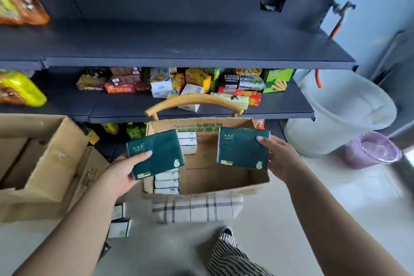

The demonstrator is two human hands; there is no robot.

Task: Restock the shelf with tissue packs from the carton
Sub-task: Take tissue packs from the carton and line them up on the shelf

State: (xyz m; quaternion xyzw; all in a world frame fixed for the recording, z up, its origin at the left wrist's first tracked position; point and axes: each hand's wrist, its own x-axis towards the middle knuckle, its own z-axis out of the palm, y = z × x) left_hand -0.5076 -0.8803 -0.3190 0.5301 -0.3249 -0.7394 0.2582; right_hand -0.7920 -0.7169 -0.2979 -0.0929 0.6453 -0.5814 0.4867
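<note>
An open cardboard carton [224, 177] stands on a chair in front of the dark shelf unit [179, 47]. My left hand [118, 175] grips a dark green tissue pack [156, 152] above the carton's left side. My right hand [282, 159] holds a second dark green tissue pack [243, 148] above the carton's right side. More tissue packs [167, 182] stand on edge inside the carton along its left wall and at the back [187, 142]. The wide upper shelf board is bare in the middle.
Snack boxes [201, 85] fill the lower shelf [134, 107]. Bagged goods [20, 0] lie at the far left. Open cartons [44, 163] stand to the left, loose tissue packs [118, 226] lie on the floor, a white bucket [340, 114] and purple basket [371, 150] stand to the right.
</note>
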